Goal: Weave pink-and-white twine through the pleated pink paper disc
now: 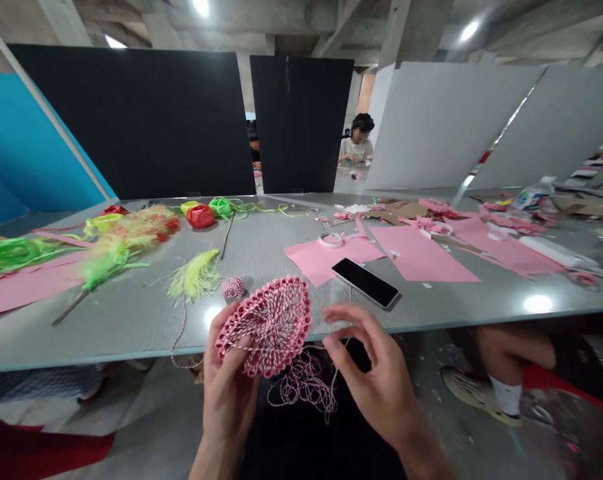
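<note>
The fingers (pixel 220 330) of the left hand (pixel 228 380) are clamped on the near-left side of a pink-and-white woven piece (pixel 276 317), the thumb lying across its face and the others behind it. The piece is held up tilted in front of the bench (pixel 266 243) edge, its looped pink rim showing all round. The right hand (pixel 374 373) is just beside it, apart from the rim, with its fingers curved and the index well clear of the thumb; a strand of cord runs close to the thumb tip, but I cannot tell whether it is pinched there.

The step in hand looks to be working cord across the piece. The next move would seem to call for a sure hold on that strand and even tension, with the left grip kept steady; the loose cord (pixel 308 387) hanging in coils below could snag.

Just beyond, on the bench, are a small ball of the same cord (pixel 234 287), a yellow-green tuft (pixel 196 275) and a phone (pixel 366 283). Farther out lie a pink sheet (pixel 306 261) bearing a white ring (pixel 330 239), and a red yarn ball (pixel 200 215). Dark panels (pixel 301 127) stand behind.
</note>
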Action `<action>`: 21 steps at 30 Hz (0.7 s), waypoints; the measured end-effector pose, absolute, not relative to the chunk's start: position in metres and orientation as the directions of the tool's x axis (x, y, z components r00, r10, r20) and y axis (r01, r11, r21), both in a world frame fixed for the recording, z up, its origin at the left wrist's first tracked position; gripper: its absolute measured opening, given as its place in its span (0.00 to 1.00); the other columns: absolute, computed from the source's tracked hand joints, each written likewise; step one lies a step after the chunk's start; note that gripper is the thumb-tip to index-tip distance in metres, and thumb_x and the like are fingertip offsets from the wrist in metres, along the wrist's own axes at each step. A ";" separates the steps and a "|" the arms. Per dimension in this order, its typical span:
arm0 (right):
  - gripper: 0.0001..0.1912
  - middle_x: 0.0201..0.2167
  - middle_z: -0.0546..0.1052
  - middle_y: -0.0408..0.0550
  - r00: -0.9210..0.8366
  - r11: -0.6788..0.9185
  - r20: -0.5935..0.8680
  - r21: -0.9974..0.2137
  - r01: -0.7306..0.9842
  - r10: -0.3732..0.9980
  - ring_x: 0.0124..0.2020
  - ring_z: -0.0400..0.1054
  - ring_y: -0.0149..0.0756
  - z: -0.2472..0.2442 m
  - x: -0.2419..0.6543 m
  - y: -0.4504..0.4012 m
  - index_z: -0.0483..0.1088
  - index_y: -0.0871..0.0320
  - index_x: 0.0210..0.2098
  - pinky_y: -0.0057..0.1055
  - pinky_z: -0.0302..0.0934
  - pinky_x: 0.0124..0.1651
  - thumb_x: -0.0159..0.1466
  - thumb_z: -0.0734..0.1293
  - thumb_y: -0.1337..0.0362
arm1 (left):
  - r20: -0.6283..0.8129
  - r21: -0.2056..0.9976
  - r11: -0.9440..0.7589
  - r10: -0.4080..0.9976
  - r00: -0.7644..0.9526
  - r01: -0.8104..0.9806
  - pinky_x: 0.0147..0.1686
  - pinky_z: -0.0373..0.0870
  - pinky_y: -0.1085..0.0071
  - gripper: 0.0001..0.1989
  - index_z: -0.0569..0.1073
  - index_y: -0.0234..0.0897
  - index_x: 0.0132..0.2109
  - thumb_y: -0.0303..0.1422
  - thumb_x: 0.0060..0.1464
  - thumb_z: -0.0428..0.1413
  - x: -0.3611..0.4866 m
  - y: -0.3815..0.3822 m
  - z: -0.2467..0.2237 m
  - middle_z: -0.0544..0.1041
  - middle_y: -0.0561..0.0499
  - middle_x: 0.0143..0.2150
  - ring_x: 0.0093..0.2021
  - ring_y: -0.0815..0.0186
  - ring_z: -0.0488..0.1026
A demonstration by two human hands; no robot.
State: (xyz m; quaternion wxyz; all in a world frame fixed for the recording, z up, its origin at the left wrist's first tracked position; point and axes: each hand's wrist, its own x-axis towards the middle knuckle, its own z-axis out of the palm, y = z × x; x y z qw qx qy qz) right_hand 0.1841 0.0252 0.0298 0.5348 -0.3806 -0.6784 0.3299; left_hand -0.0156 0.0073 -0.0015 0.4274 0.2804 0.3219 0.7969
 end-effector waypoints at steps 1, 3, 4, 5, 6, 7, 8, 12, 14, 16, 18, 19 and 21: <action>0.17 0.58 0.80 0.51 -0.142 0.498 0.480 -0.855 0.148 0.866 0.51 0.79 0.42 0.029 0.183 0.031 0.73 0.48 0.60 0.39 0.77 0.54 0.73 0.71 0.58 | 0.167 0.753 -0.413 0.873 -0.458 -0.512 0.45 0.83 0.69 0.20 0.81 0.51 0.57 0.36 0.57 0.71 -0.014 0.007 -0.002 0.85 0.50 0.52 0.46 0.62 0.83; 0.24 0.64 0.77 0.52 -0.197 0.485 0.462 -0.871 0.086 0.865 0.60 0.76 0.45 0.026 0.179 0.037 0.69 0.46 0.66 0.43 0.76 0.60 0.73 0.71 0.57 | 0.149 0.759 -0.380 0.891 -0.429 -0.528 0.45 0.83 0.67 0.21 0.81 0.49 0.57 0.37 0.57 0.71 -0.009 0.005 -0.001 0.84 0.49 0.52 0.46 0.60 0.83; 0.25 0.66 0.76 0.52 -0.222 0.469 0.446 -0.882 0.058 0.867 0.64 0.74 0.46 0.025 0.177 0.039 0.68 0.45 0.68 0.43 0.75 0.62 0.73 0.71 0.58 | 0.132 0.764 -0.364 0.896 -0.423 -0.532 0.44 0.83 0.66 0.22 0.80 0.49 0.58 0.37 0.57 0.71 -0.007 0.004 -0.001 0.84 0.48 0.53 0.45 0.60 0.83; 0.26 0.67 0.75 0.51 -0.235 0.455 0.435 -0.890 0.036 0.869 0.66 0.73 0.46 0.023 0.176 0.039 0.67 0.44 0.69 0.43 0.75 0.64 0.74 0.71 0.58 | 0.117 0.769 -0.354 0.897 -0.427 -0.532 0.44 0.82 0.66 0.22 0.80 0.48 0.58 0.37 0.57 0.71 -0.005 0.003 -0.001 0.83 0.48 0.53 0.45 0.60 0.83; 0.26 0.68 0.74 0.50 -0.232 0.441 0.425 -0.897 0.023 0.875 0.67 0.72 0.46 0.022 0.175 0.039 0.67 0.43 0.69 0.43 0.74 0.65 0.74 0.71 0.58 | 0.110 0.773 -0.353 0.893 -0.437 -0.527 0.44 0.82 0.66 0.23 0.79 0.48 0.59 0.37 0.57 0.71 -0.003 0.003 -0.001 0.83 0.47 0.54 0.45 0.60 0.83; 0.25 0.69 0.74 0.50 -0.222 0.429 0.416 -0.903 0.011 0.882 0.68 0.71 0.46 0.020 0.174 0.039 0.67 0.43 0.69 0.42 0.74 0.65 0.74 0.71 0.58 | 0.110 0.777 -0.358 0.888 -0.447 -0.519 0.44 0.82 0.66 0.23 0.79 0.48 0.59 0.36 0.57 0.70 -0.003 0.003 -0.002 0.83 0.47 0.54 0.46 0.59 0.83; 0.25 0.69 0.74 0.50 -0.211 0.415 0.406 -0.910 -0.004 0.889 0.67 0.72 0.45 0.019 0.174 0.039 0.67 0.43 0.69 0.43 0.74 0.65 0.75 0.70 0.58 | 0.115 0.780 -0.362 0.884 -0.453 -0.510 0.44 0.82 0.65 0.23 0.79 0.48 0.59 0.37 0.57 0.70 -0.002 0.003 -0.004 0.83 0.47 0.54 0.46 0.59 0.83; 0.23 0.62 0.78 0.52 -0.232 0.326 0.347 -0.937 -0.126 0.909 0.61 0.77 0.44 0.014 0.175 0.042 0.69 0.45 0.67 0.43 0.76 0.62 0.74 0.71 0.56 | 0.139 0.799 -0.360 0.890 -0.434 -0.482 0.44 0.82 0.64 0.25 0.78 0.48 0.61 0.39 0.57 0.70 -0.003 0.007 -0.015 0.83 0.46 0.54 0.46 0.58 0.83; 0.23 0.59 0.80 0.52 -0.233 0.289 0.326 -0.940 -0.182 0.916 0.57 0.79 0.43 0.012 0.175 0.045 0.70 0.46 0.65 0.42 0.77 0.60 0.72 0.73 0.56 | 0.168 0.823 -0.360 0.893 -0.419 -0.439 0.46 0.82 0.64 0.27 0.77 0.49 0.63 0.38 0.57 0.71 -0.004 0.009 -0.018 0.83 0.47 0.55 0.47 0.58 0.82; 0.23 0.57 0.81 0.51 -0.208 0.278 0.320 -0.938 -0.207 0.924 0.55 0.80 0.41 0.012 0.175 0.049 0.71 0.46 0.63 0.39 0.78 0.58 0.71 0.74 0.56 | 0.230 0.849 -0.381 0.891 -0.392 -0.367 0.52 0.80 0.62 0.30 0.76 0.49 0.64 0.38 0.56 0.71 -0.006 0.010 -0.018 0.82 0.46 0.58 0.52 0.56 0.81; 0.22 0.56 0.82 0.51 -0.185 0.284 0.323 -0.936 -0.211 0.928 0.55 0.80 0.41 0.012 0.178 0.051 0.72 0.47 0.62 0.38 0.79 0.56 0.71 0.74 0.56 | 0.312 0.859 -0.425 0.877 -0.365 -0.286 0.60 0.76 0.58 0.28 0.76 0.49 0.65 0.39 0.59 0.70 -0.010 0.012 -0.016 0.80 0.45 0.62 0.59 0.53 0.79; 0.22 0.56 0.82 0.51 -0.176 0.289 0.327 -0.934 -0.211 0.928 0.55 0.80 0.41 0.012 0.179 0.052 0.72 0.47 0.62 0.37 0.79 0.56 0.71 0.75 0.56 | 0.360 0.856 -0.460 0.858 -0.366 -0.236 0.63 0.74 0.56 0.26 0.77 0.48 0.64 0.38 0.60 0.69 -0.013 0.013 -0.014 0.80 0.44 0.63 0.62 0.53 0.78; 0.22 0.56 0.82 0.50 -0.156 0.300 0.336 -0.930 -0.214 0.929 0.55 0.80 0.41 0.012 0.183 0.054 0.73 0.46 0.63 0.36 0.79 0.55 0.71 0.75 0.57 | 0.464 0.834 -0.542 0.791 -0.399 -0.104 0.64 0.73 0.58 0.17 0.81 0.47 0.59 0.35 0.64 0.67 -0.019 0.015 -0.011 0.80 0.45 0.62 0.64 0.54 0.76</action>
